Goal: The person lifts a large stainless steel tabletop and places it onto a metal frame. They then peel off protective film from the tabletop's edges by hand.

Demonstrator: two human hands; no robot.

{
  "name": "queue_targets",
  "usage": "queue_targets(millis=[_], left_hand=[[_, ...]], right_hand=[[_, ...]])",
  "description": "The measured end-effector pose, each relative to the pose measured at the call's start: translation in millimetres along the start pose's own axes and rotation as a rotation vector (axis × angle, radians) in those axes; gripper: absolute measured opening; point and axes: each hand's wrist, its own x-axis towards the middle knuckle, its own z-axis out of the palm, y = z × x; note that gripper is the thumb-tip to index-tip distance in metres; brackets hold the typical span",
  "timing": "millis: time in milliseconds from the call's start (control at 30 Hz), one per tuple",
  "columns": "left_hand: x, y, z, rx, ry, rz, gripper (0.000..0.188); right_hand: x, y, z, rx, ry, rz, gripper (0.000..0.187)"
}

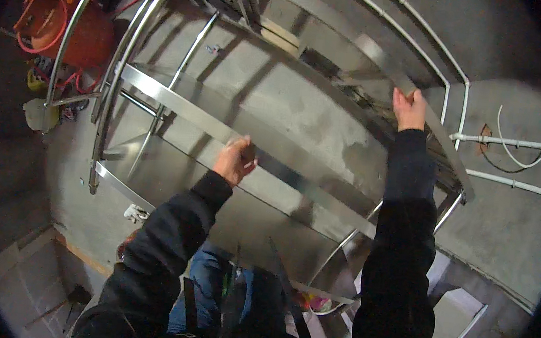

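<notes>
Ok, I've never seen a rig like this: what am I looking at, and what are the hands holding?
No machine here: these are a person's bare hands, in dark sleeves. The single picture comes from a wide fisheye camera on their head, looking down, so straight edges bend. In front is a shiny metal rack. The right hand grips its far rail; the left hand is at a nearer strip, how firmly I can't tell. At upper left is an orange rounded container; white pipes run at right.

metal rack (178, 102) | silver, shiny | round posts (193, 49), flat-edged tiers (319, 207) | slants upper left to lower right, mid-view
</notes>
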Motion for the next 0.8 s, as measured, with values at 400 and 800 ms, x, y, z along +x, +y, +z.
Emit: queue_targets(millis=[400,800], left_hand=[[-62,-21,-31,-0.104,-0.004,-0.075,0.016],[-141,-11,-43,-0.217,0.098,-0.076,0.019]], right_hand=[[-117,-49,10,0.124,0.068,0.135,0.015],[-261,-81,67,0.197,-0.104,0.155,0.022]])
